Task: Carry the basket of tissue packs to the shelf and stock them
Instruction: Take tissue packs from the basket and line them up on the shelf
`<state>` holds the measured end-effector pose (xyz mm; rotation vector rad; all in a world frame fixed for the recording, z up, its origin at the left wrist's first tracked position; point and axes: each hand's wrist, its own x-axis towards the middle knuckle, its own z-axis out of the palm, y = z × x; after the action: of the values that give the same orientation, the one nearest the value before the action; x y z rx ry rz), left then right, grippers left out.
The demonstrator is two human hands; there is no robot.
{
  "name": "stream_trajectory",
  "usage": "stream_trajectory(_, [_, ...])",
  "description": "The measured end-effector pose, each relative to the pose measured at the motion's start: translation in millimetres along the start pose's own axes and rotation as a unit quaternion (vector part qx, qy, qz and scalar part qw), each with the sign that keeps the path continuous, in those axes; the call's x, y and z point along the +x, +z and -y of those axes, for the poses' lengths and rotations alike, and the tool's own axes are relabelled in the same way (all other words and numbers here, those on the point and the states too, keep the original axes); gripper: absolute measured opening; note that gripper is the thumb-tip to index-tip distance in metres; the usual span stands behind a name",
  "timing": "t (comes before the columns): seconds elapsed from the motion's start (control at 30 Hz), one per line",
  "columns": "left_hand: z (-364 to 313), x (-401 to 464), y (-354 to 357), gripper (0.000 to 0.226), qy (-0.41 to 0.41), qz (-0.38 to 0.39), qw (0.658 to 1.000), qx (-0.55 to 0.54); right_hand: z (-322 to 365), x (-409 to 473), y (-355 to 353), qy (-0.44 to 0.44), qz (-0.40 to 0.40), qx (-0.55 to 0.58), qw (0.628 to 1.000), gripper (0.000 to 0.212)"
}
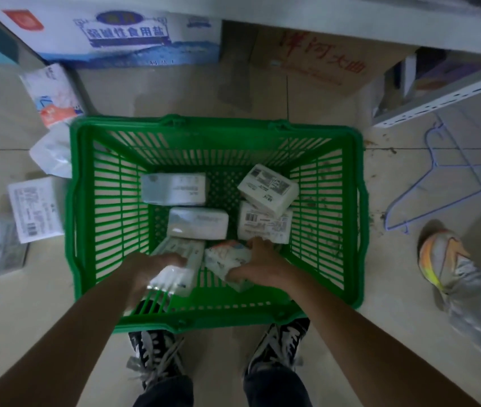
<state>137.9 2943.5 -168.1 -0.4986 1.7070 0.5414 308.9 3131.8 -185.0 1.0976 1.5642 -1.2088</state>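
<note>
A green plastic basket [353,218] stands on the tiled floor right in front of my feet. Several white tissue packs lie inside it, among them one at the back left [173,188] and one at the back right [267,185]. Both my hands reach down into its near end. My left hand [152,267] grips a white pack [174,277] at the near left. My right hand [258,264] holds a pack with a coloured print [227,255] near the middle.
More tissue packs [36,208] lie on the floor left of the basket. Cardboard boxes [127,36] stand beyond it. A white metal shelf [438,98] is at the upper right, blue wire hangers [450,183] below it, and another person's shoe [441,254] at the right.
</note>
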Motion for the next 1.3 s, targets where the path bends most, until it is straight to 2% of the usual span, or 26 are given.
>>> stream_trajectory(0.03, [3, -4, -2, 0.051, 0.005, 0.007, 1.0, 0.011, 3, -4, -1, 0.023, 0.025, 0.009, 0.999, 0.121])
stream_trajectory(0.07, [5, -9, -5, 0.052, 0.006, 0.009, 1.0, 0.017, 5, -8, -5, 0.043, 0.053, 0.002, 0.998, 0.123])
stream_trajectory(0.17, [6, -27, -13, 0.056, 0.008, 0.026, 0.999, 0.035, 15, -26, -15, 0.089, 0.132, -0.078, 0.984, 0.098])
stream_trajectory(0.23, [6, -43, -16, 0.055, 0.0, 0.037, 0.998, 0.041, 16, -40, -16, 0.082, 0.145, -0.102, 0.981, 0.084])
stream_trajectory(0.33, [7, -75, -18, 0.052, 0.01, 0.049, 0.998, 0.037, 16, -70, -7, 0.019, 0.104, -0.039, 0.994, 0.068])
stream_trajectory(0.47, [8, -124, -21, 0.065, 0.058, 0.044, 0.997, -0.007, 23, -119, 3, -0.076, 0.006, 0.126, 0.989, 0.083])
stream_trajectory(0.53, [6, -150, -24, 0.074, 0.09, 0.042, 0.994, -0.046, 28, -144, 5, -0.104, -0.027, 0.183, 0.977, 0.089])
stream_trajectory(0.67, [-1, -206, -36, 0.072, 0.151, 0.068, 0.98, -0.114, 43, -191, 3, -0.157, -0.082, 0.279, 0.944, 0.073])
stream_trajectory(0.77, [-12, -249, -46, 0.073, 0.188, 0.079, 0.971, -0.122, 61, -227, -4, -0.195, -0.105, 0.34, 0.914, 0.068])
stream_trajectory(0.87, [-26, -299, -57, 0.077, 0.221, 0.082, 0.964, -0.127, 86, -270, -18, -0.214, -0.131, 0.403, 0.88, 0.078])
stream_trajectory(1.03, [-40, -408, -80, 0.074, 0.284, 0.077, 0.947, -0.131, 127, -370, -44, -0.251, -0.162, 0.429, 0.853, 0.098])
stream_trajectory(1.13, [-42, -473, -101, 0.071, 0.318, 0.064, 0.937, -0.133, 153, -435, -57, -0.281, -0.166, 0.406, 0.854, 0.084])
stream_trajectory(1.3, [-50, -572, -135, 0.05, 0.364, 0.048, 0.917, -0.156, 203, -537, -75, -0.328, -0.163, 0.367, 0.855, 0.075])
